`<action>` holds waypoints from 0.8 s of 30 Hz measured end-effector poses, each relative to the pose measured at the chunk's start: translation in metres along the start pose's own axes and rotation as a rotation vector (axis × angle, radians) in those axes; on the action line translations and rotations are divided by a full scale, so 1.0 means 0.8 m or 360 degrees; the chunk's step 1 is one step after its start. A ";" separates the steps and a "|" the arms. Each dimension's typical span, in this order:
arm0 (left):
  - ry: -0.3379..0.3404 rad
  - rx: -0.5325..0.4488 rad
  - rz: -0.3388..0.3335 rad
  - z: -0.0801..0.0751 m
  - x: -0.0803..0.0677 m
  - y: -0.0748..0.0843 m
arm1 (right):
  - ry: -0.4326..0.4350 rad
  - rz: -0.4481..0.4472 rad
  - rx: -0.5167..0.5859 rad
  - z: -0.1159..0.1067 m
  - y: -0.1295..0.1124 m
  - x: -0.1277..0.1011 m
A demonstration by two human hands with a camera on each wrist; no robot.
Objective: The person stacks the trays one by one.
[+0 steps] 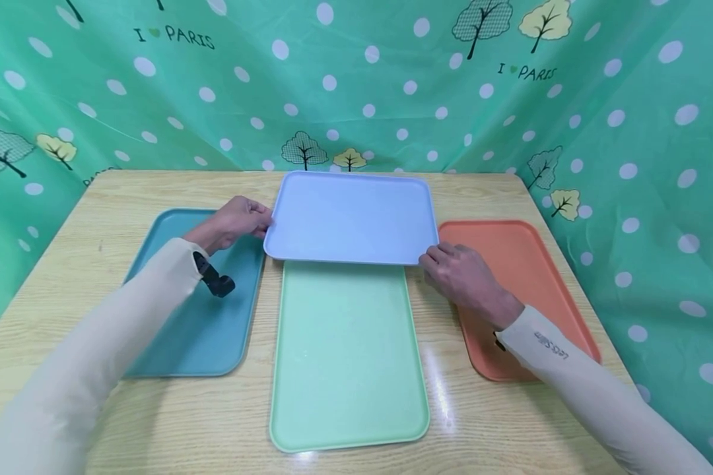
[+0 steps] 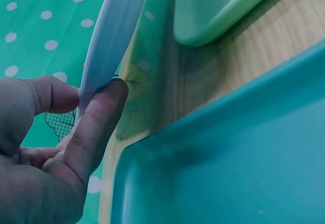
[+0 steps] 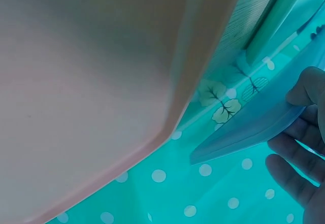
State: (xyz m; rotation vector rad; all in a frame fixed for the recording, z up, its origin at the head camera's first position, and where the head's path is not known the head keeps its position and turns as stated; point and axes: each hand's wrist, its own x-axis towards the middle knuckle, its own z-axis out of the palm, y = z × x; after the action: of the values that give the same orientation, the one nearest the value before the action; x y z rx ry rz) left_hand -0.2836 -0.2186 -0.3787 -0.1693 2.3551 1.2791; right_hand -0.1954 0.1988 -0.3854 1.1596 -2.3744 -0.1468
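Observation:
A periwinkle-blue rectangular tray (image 1: 353,218) is held crosswise at the back of the table by both hands. My left hand (image 1: 236,223) pinches its left short edge; in the left wrist view the thumb and fingers (image 2: 94,125) clasp the rim, and the tray is raised above the tabletop. At the near right corner my right hand (image 1: 466,277) grips the same tray, thumb on one face and fingers on the other in the right wrist view. A light green tray (image 1: 349,356) lies lengthwise on the table, its far end hidden behind the blue one.
Under my left forearm lies a teal tray (image 1: 214,336), and an orange tray (image 1: 505,264) lies beneath my right arm. All rest on a wooden table (image 1: 202,422). A green dotted curtain (image 1: 344,86) hangs behind the table and along its sides.

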 end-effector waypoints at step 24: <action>-0.0031 0.0023 0.0043 0.006 -0.032 -0.020 | 0.0032 -0.0160 -0.0003 -0.019 -0.030 -0.022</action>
State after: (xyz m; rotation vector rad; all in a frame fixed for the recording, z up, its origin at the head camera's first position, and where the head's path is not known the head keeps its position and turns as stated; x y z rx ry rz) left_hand -0.2540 -0.2265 -0.3816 -0.1204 2.3572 1.2700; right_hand -0.1622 0.1985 -0.3861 1.2742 -2.2990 -0.1706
